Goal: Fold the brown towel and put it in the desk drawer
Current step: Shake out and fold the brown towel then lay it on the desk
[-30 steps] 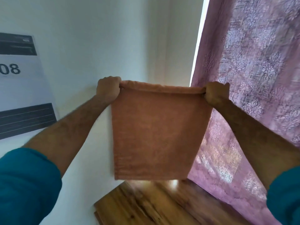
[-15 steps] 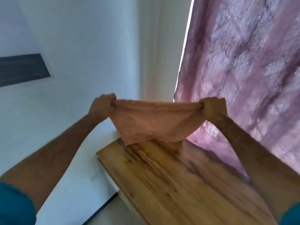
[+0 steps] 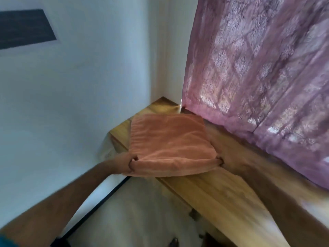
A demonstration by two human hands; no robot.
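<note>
Hands (image 3: pixel 175 162), towel (image 3: pixel 169 139) now down on desk (image 3: pixel 222 195)

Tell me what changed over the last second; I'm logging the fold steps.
The brown towel went from hanging in the air to lying spread on the wooden desk, its near edge overhanging. Unchanged: the left hand and right hand still pinch the same two corners.

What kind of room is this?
Probably a bedroom or study at home. A wooden desk sits in a corner of white walls, a pink patterned curtain hangs beside it, and both hands lay a brown towel on top.
</note>
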